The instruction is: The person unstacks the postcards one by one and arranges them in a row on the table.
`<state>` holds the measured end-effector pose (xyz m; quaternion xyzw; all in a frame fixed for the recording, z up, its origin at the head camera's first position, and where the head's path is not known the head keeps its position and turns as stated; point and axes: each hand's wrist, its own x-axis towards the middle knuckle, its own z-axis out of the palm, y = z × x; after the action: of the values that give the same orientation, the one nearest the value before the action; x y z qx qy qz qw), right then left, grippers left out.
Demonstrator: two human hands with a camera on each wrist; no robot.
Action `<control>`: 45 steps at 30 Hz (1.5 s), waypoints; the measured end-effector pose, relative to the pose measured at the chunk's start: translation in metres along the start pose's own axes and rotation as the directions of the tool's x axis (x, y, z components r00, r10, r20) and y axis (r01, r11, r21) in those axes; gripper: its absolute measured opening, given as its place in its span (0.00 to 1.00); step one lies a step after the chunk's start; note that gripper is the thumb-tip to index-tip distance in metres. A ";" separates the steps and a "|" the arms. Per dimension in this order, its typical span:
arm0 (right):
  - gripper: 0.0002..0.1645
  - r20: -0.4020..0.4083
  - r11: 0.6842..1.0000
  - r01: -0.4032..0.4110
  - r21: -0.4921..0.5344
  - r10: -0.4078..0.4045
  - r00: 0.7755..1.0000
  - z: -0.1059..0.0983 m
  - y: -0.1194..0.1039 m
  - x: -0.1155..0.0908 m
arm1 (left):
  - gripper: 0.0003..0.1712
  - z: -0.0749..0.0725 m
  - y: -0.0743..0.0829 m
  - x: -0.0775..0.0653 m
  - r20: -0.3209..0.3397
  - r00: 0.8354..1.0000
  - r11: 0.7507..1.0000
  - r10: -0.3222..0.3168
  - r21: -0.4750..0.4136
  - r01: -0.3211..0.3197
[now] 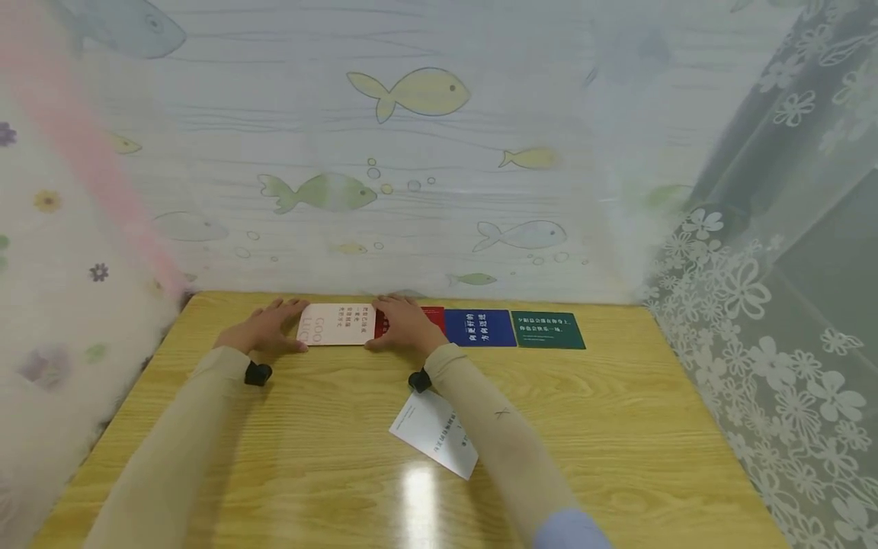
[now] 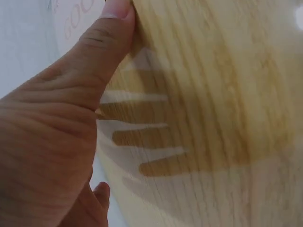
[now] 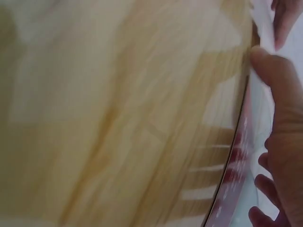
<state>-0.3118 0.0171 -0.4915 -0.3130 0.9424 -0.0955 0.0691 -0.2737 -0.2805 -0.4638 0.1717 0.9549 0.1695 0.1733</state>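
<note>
A pale pink card (image 1: 336, 324) with "GOO LUC" lettering and dark characters lies flat along the table's back edge. My left hand (image 1: 270, 328) holds its left end, thumb at the near corner and fingers at the far one. At the other end my right hand (image 1: 409, 328) holds it the same way, partly covering a red card (image 1: 435, 314). In the left wrist view, the thumb (image 2: 111, 28) touches the pink card's near edge. The right wrist view is blurred; the right thumb (image 3: 279, 80) sits by the row of cards.
A blue card (image 1: 480, 328) and a green card (image 1: 547, 330) continue the row rightward. A white card (image 1: 428, 428) lies askew on the wooden table (image 1: 309, 457), partly under my right forearm. Behind the table hangs a fish-patterned curtain (image 1: 411, 252); flowered lace (image 1: 761, 366) hangs at right.
</note>
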 end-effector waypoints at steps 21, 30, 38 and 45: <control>0.55 0.050 0.999 -0.021 0.029 0.019 0.999 0.006 0.005 -0.004 | 0.56 -0.008 0.005 0.008 0.120 0.990 0.997 -0.074 0.001 0.075; 0.55 0.058 0.999 -0.032 0.042 0.029 0.998 0.007 0.008 -0.002 | 0.57 -0.009 0.003 0.010 0.119 0.992 0.999 -0.037 -0.035 0.042; 0.54 0.064 0.996 -0.033 0.088 0.027 0.998 0.003 0.011 -0.002 | 0.58 -0.006 -0.002 0.017 0.094 0.996 1.000 -0.003 -0.011 0.004; 0.53 0.068 0.990 -0.036 0.135 0.027 0.997 -0.002 0.013 -0.004 | 0.59 -0.007 -0.004 0.023 0.074 0.997 0.999 0.010 0.035 -0.013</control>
<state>-0.3169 0.0300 -0.4919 -0.2957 0.9357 -0.1482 0.1230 -0.2975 -0.2773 -0.4657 0.1864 0.9496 0.1473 0.2045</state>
